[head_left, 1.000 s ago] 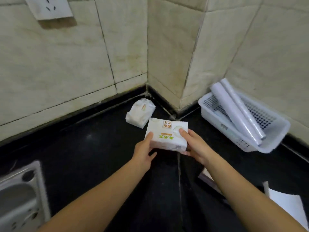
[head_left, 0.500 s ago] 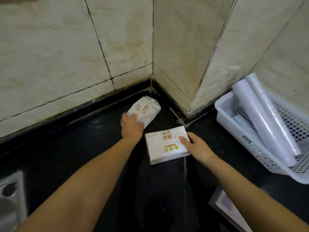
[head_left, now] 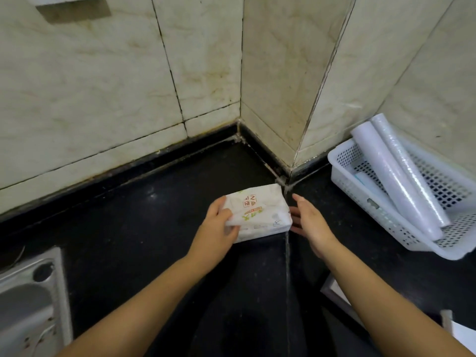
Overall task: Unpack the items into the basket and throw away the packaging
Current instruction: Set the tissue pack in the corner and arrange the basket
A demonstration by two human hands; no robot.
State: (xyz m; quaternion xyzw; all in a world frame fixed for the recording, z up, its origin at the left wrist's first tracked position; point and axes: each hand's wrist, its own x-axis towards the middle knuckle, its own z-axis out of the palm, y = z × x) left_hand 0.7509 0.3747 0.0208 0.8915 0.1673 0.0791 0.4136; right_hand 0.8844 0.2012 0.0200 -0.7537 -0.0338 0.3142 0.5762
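The black bench (head_left: 128,253) fills the lower view and runs into a corner of pale tiled walls (head_left: 103,86); everything below is placed from the tissue pack (head_left: 257,212) lying near that corner. At the bottom left, well apart from the pack, a steel sink (head_left: 28,300) is set into the bench. To the right of the pack, against the wall, stands the white perforated basket (head_left: 360,191), placed within easy arm's reach, likely so each unpacked item can go straight in. Two rolls of plastic film (head_left: 401,176) already lean across it, too long to lie flat, with their upper ends past the rim. The pack looks doubled, one soft wrapped pack set on another, though the seam between them is hard to read. The left hand (head_left: 216,228) grips the pack's near left corner, thumb on top, probably to steady or lift it. The right hand (head_left: 309,220) is spread with nothing in it, just beside the pack's right end, fingers near the wrapper, apparently ready to clamp the other side. The packs are not yet in the basket.
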